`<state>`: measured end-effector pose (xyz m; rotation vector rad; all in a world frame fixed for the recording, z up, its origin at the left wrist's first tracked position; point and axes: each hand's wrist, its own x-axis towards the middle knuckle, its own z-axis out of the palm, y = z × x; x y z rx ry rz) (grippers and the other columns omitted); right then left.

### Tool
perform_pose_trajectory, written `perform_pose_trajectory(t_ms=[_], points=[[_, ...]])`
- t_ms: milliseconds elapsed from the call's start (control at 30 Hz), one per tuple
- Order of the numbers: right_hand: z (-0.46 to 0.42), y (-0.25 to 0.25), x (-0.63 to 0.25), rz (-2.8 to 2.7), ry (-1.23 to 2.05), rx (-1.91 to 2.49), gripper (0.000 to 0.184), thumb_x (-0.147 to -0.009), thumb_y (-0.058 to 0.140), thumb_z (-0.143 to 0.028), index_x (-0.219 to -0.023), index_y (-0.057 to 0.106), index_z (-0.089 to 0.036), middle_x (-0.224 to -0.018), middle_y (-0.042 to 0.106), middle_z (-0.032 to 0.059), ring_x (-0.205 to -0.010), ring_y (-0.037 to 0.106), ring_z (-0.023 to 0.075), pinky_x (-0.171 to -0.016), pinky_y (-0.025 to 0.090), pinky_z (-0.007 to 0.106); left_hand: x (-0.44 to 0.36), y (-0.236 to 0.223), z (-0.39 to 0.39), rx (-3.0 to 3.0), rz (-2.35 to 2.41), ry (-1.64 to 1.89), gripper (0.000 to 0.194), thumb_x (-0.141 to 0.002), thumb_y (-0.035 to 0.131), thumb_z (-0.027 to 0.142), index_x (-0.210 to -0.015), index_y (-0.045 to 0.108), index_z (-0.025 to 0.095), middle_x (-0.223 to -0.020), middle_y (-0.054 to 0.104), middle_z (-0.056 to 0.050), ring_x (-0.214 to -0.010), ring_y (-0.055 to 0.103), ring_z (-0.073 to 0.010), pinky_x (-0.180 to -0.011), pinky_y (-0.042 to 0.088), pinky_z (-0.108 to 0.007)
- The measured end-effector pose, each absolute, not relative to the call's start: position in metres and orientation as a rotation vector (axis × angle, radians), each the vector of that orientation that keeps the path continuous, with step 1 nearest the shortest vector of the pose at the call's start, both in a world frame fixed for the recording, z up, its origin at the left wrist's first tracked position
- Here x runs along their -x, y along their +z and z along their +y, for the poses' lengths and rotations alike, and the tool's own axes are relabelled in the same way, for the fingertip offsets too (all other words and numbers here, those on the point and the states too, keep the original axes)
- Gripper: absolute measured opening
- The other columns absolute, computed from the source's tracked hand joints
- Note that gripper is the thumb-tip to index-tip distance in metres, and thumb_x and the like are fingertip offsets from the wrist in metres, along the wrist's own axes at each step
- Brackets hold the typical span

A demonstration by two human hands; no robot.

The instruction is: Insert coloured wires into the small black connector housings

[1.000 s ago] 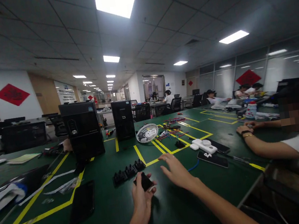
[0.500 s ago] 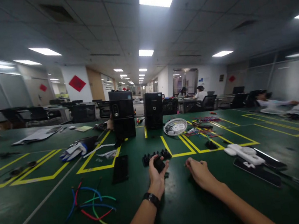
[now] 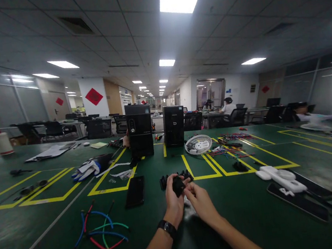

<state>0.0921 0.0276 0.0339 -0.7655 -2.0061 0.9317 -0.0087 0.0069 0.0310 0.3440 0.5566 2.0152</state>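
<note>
Two bare hands are working together over the glossy green tabletop. My left hand, wearing a black strapped wristwatch, is clasping a small, black, blocky part, apparently plastic, between thumb and fingers. My right hand is meeting it at the part's right side, thumb and fingers drawn in; whether they are gripping the part itself or a smaller item, I cannot tell.

Handling: the left hand is serving as the vice, so in my judgement it should be bracing the part firmly while the right fingertips are doing the fine work. Light, square pressure is preferable; side force would probably be turning so small a part in the grip. My fingers are masking much of the contact point, so tilting it towards me would be helping.

Position: the part is sitting at the left fingertips, left of and slightly beyond the right fingertips. Just beyond the hands, a low row of black, knobbed pieces is resting on the tabletop, partly hidden. A flat, black, rectangular phone-like slab is lying to the left, well apart from the part
</note>
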Motion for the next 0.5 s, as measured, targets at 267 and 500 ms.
perform_pose_trajectory(t_ms=[267, 500], points=[[0.034, 0.025, -0.090, -1.899, 1.242, 0.819, 0.023, -0.079, 0.053, -0.037, -0.068, 0.047, -0.018, -0.057, 0.050, -0.0031, -0.051, 0.043, 0.0099, -0.049, 0.032, 0.021, 0.009, 0.036, -0.003, -0.747, 0.783, 2.023, 0.022, -0.081, 0.054, 0.040, -0.091, 0.056, 0.020, -0.086, 0.060, -0.001, -0.078, 0.063, -0.0170, -0.075, 0.048, -0.030], [0.034, 0.033, -0.103, -1.828, 1.726, 0.870, 0.032, -0.071, 0.060, -0.046, -0.070, 0.042, -0.020, -0.047, 0.043, -0.0094, -0.032, 0.023, 0.0032, -0.034, 0.014, 0.018, 0.008, 0.042, -0.012, -1.123, 1.027, 1.910, 0.019, -0.081, 0.053, 0.035, -0.083, 0.062, 0.019, -0.076, 0.059, -0.002, -0.069, 0.056, -0.0158, -0.066, 0.044, -0.025]])
